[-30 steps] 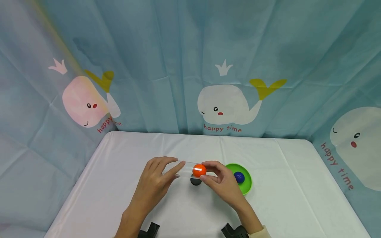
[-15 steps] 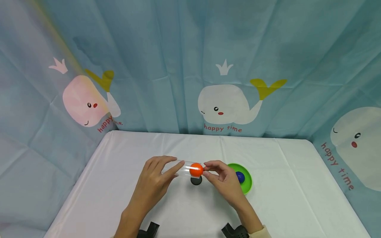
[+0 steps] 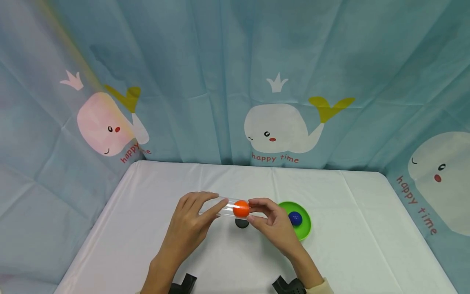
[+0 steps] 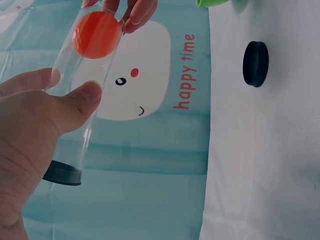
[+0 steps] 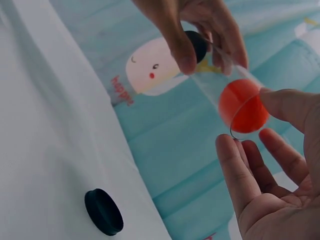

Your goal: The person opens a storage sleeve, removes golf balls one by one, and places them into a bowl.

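My left hand (image 3: 192,218) grips a clear plastic tube (image 4: 72,147) between thumb and fingers, holding it raised above the table. In the left wrist view a black cap (image 4: 65,174) closes the tube's end by the left palm. An orange ball (image 3: 241,208) sits inside the tube, close to its uncapped end. There my right hand (image 3: 275,226) pinches the rim, thumb on one side and fingertips on the other. A second black cap (image 5: 103,212) lies loose on the white cloth, partly hidden under the tube in the head view.
To the right of the tube, partly behind the right hand, a green dish (image 3: 304,232) holds a blue ball (image 3: 295,218). The table wears a white cloth (image 3: 352,245). A blue-green curtain (image 3: 205,81) with printed whales hangs around its back and sides.
The orange ball has slid left, further into the tube. My right fingers came in toward the opening, then spread to the rim. My left hand has barely moved.
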The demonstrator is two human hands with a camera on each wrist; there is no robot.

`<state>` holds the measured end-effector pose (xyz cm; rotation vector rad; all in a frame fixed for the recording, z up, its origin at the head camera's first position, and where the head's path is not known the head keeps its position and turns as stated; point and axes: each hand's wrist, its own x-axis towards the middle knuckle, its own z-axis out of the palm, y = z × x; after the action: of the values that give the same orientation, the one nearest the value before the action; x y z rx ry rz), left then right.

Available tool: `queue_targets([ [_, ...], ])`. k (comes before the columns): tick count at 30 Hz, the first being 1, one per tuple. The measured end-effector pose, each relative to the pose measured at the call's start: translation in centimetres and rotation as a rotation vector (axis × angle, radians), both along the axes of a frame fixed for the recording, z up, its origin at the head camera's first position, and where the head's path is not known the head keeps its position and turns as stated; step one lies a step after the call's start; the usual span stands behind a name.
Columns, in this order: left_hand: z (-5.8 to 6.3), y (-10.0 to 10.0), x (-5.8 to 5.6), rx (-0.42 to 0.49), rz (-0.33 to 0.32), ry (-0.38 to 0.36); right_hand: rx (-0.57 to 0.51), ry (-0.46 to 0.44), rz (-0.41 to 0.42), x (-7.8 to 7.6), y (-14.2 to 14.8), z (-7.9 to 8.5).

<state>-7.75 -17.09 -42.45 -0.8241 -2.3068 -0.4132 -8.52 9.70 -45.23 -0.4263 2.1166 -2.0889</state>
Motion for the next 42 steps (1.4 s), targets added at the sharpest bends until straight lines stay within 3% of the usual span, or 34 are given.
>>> queue_targets([
  [16,0.1,-0.1,0.0,0.0,0.008,-0.003,-0.041,-0.051,-0.008,0.2,0.0,0.4],
  [23,-0.1,-0.3,-0.2,0.021,0.002,0.001,-0.044,0.016,-0.002,0.0,0.6,0.3],
  [35,-0.2,-0.3,-0.5,0.05,-0.019,0.009,0.034,0.051,-0.172,-0.5,4.3,1.3],
  [42,-0.4,-0.3,-0.3,0.067,-0.033,-0.044,0.051,0.073,-0.191,-0.7,6.5,1.6],
])
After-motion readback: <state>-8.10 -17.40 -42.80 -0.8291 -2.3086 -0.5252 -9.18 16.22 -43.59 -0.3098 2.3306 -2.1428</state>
